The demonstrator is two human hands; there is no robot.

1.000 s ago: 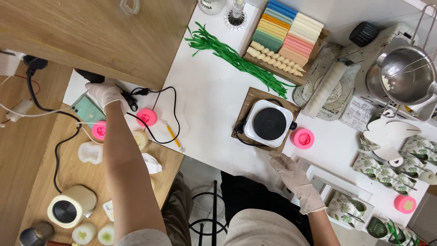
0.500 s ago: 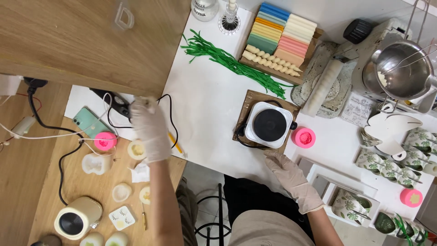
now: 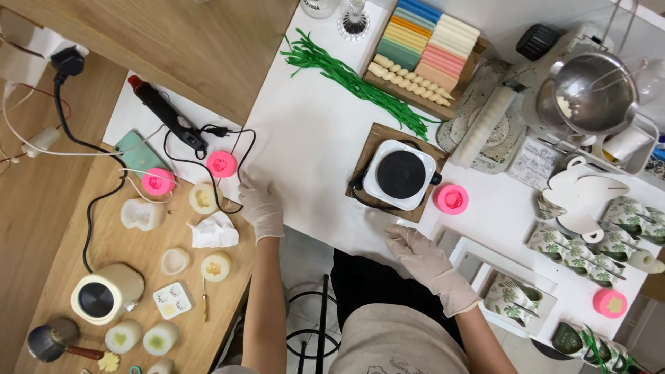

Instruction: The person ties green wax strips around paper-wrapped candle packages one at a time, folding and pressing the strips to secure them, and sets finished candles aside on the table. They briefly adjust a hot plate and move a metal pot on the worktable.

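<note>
Both my hands wear pale gloves. My left hand point(image 3: 262, 205) rests flat at the white table's front edge, holding nothing, just right of a black cable point(image 3: 228, 170) and a pink round mould point(image 3: 222, 163). My right hand point(image 3: 420, 251) lies palm down on the white table point(image 3: 312, 138), fingers spread, in front of the small electric hot plate point(image 3: 399, 174) on its wooden board. Another pink mould point(image 3: 451, 199) sits right of the hot plate.
On the wooden side table lie a black heat tool point(image 3: 165, 113), a green phone point(image 3: 135, 149), a pink mould point(image 3: 158, 181), white moulds, a tissue point(image 3: 215, 232) and a cream warmer point(image 3: 100, 294). Wax sheets point(image 3: 429, 38), green strips point(image 3: 353, 79), a steel pot point(image 3: 589, 93) and leaf-print boxes point(image 3: 589, 242) crowd the back and right.
My left hand has drawn back from the heat tool and phone at the left and come down at the white table's front edge. My right hand has barely moved.
</note>
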